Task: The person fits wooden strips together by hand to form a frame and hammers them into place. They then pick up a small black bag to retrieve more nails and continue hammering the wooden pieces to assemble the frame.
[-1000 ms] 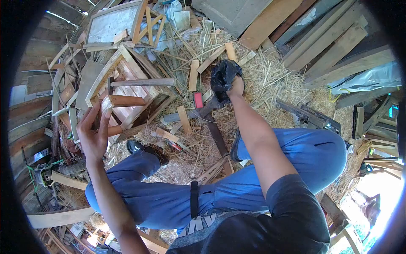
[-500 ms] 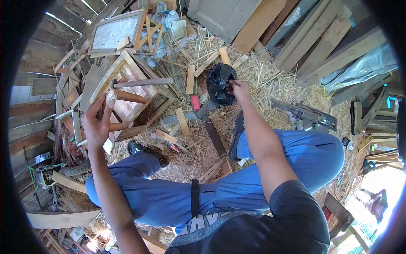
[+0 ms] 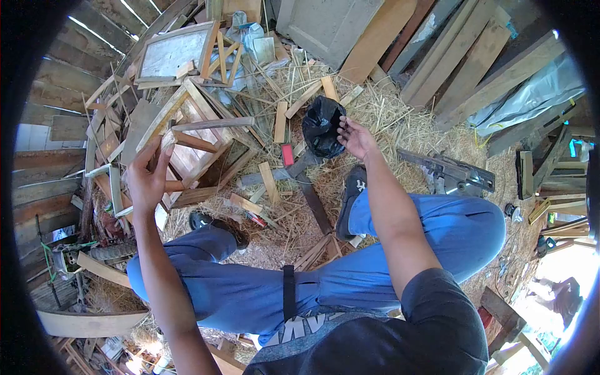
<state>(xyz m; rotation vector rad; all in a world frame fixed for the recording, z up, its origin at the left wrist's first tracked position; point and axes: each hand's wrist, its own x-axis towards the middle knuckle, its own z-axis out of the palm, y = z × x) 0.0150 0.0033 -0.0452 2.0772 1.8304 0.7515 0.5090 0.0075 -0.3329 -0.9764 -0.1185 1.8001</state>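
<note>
My left hand (image 3: 147, 178) grips the end of a wooden frame (image 3: 199, 142) with legs and rails, its thumb and fingers on a corner at the left. Beside the opening of a black plastic bag (image 3: 323, 128) is my right hand (image 3: 357, 139), palm up with its fingers apart and slightly curled. Nothing can be made out in that hand. The bag stands on the straw-covered ground, its mouth partly open. Just left of it lies a red block (image 3: 287, 155).
A metal tool (image 3: 450, 174) lies on the ground at right. Wood scraps and a dark strip (image 3: 314, 203) lie between my feet. Planks (image 3: 459, 62) lean at the upper right, and a framed panel (image 3: 175, 53) is at upper left. A person (image 3: 562, 300) shows at the lower right.
My right hand has drawn back from the bag, turned and opened its fingers. The bag's mouth has shifted slightly left. My left hand keeps its hold on the frame.
</note>
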